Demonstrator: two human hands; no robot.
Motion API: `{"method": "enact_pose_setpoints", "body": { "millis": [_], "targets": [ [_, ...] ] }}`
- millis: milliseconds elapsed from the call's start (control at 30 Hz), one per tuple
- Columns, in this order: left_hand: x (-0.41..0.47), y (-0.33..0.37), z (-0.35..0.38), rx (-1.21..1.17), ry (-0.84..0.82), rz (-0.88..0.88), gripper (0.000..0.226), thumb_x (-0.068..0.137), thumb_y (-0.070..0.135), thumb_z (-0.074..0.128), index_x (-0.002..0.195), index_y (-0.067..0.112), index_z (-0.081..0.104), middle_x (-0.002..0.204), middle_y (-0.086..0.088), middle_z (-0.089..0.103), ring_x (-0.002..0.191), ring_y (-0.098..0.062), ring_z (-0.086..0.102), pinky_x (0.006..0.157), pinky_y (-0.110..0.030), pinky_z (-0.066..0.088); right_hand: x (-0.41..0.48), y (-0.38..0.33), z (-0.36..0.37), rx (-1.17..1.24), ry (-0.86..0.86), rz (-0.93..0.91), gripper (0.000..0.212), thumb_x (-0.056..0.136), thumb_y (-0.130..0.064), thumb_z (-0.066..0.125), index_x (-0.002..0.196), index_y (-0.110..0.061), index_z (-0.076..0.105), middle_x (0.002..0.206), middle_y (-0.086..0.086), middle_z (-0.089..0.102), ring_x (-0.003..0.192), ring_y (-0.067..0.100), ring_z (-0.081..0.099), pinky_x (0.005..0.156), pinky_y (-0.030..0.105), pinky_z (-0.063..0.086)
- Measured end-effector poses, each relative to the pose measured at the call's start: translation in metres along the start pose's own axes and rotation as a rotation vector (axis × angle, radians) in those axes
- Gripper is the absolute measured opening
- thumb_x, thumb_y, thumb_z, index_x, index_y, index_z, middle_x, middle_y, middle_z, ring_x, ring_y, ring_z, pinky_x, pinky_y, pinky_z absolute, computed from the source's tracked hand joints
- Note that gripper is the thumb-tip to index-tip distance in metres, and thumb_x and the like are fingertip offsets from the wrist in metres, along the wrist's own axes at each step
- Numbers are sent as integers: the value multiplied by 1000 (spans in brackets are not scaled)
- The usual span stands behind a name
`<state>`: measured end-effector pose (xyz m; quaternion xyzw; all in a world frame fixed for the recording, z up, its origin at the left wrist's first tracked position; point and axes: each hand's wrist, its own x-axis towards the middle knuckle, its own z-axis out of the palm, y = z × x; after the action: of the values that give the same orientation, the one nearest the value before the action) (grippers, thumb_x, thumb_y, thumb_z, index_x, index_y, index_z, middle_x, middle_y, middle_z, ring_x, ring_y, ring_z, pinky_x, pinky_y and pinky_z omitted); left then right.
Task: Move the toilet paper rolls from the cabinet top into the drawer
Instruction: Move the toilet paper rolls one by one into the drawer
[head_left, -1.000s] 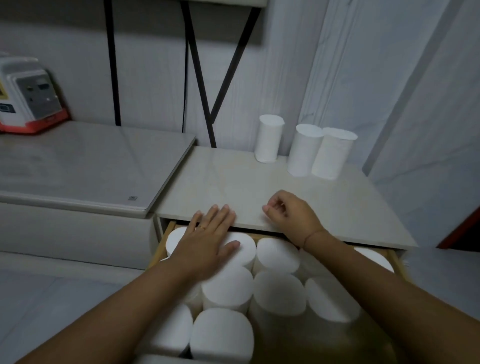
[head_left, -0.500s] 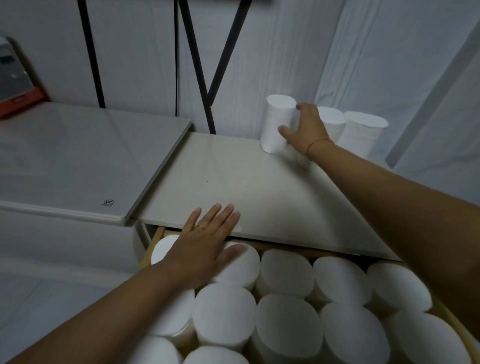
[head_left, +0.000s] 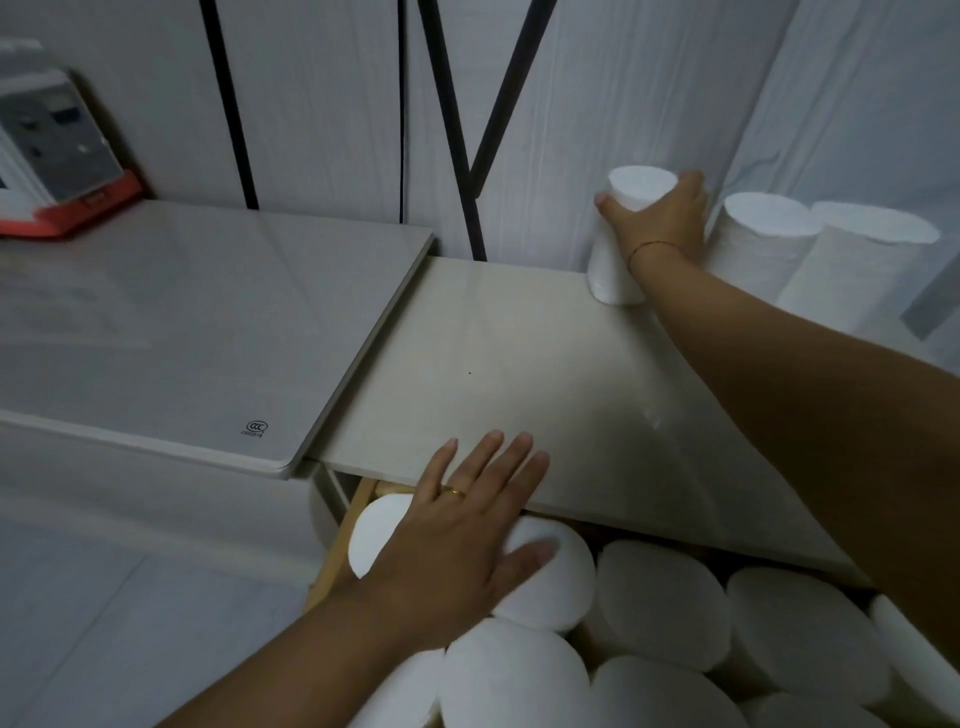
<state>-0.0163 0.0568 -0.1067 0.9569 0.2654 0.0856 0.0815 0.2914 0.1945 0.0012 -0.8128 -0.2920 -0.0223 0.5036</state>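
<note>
Three white toilet paper rolls stand upright at the back right of the pale cabinet top (head_left: 493, 364). My right hand (head_left: 660, 223) is wrapped around the leftmost roll (head_left: 615, 260), which still rests on the surface. Two more rolls (head_left: 763, 234) (head_left: 857, 260) stand just right of it against the wall. Below the cabinet's front edge the open wooden drawer (head_left: 337, 551) is packed with several upright rolls (head_left: 660, 597). My left hand (head_left: 462, 540) lies flat, fingers spread, on the back-left rolls in the drawer, fingertips over the cabinet edge.
A lower grey-white surface (head_left: 182, 332) adjoins the cabinet on the left, carrying a white and red device (head_left: 52, 171) at its far corner. Black metal rods (head_left: 457, 130) run up the pale wall behind. The floor lies at lower left.
My right hand reached from the cabinet's front edge to the back and closed around the leftmost roll. My left hand stayed flat on the drawer rolls. The view moved closer.
</note>
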Motion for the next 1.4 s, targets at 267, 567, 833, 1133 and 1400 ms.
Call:
{"method": "enact_pose_setpoints", "body": {
  "millis": [267, 567, 833, 1133, 1400],
  "targets": [
    [-1, -2, 2, 18, 12, 6, 67, 92, 68, 5, 148, 37, -13, 158, 16, -16, 142, -3, -23, 118, -41, -9, -4, 3, -7, 18, -92, -82, 79, 65, -43, 73, 130, -14, 38, 128, 8, 51, 114, 26, 53, 87, 28, 42],
    [-4, 0, 2, 77, -3, 8, 72, 88, 71, 1, 146, 33, -21, 157, 11, -19, 141, -6, -28, 114, -33, -21, -81, 1, -63, 68, -316, -224, 72, 67, -31, 74, 129, -16, 39, 122, 4, 52, 109, 22, 52, 84, 24, 40],
    [-39, 19, -3, 44, -57, 58, 77, 88, 69, 6, 149, 27, -15, 155, 7, -23, 140, -8, -29, 107, -23, -27, -179, 11, -154, 116, -521, -326, 69, 69, -27, 76, 128, -20, 41, 117, -7, 47, 104, 9, 46, 83, 16, 36],
    [-91, 52, 4, -46, -229, 138, 74, 87, 71, 7, 148, 35, -16, 154, 14, -21, 142, -6, -25, 115, -31, -15, -269, 32, -257, 144, -714, -359, 64, 67, -31, 76, 123, -31, 45, 117, -16, 51, 105, 2, 51, 75, 14, 51],
    [-99, 61, 6, 74, -242, 151, 76, 85, 69, 6, 149, 32, -12, 150, 13, -24, 141, -9, -22, 113, -29, -16, -312, 68, -303, 81, -835, -445, 75, 64, -21, 83, 127, -34, 45, 126, -17, 51, 113, -1, 50, 83, 14, 50]
  ]
}}
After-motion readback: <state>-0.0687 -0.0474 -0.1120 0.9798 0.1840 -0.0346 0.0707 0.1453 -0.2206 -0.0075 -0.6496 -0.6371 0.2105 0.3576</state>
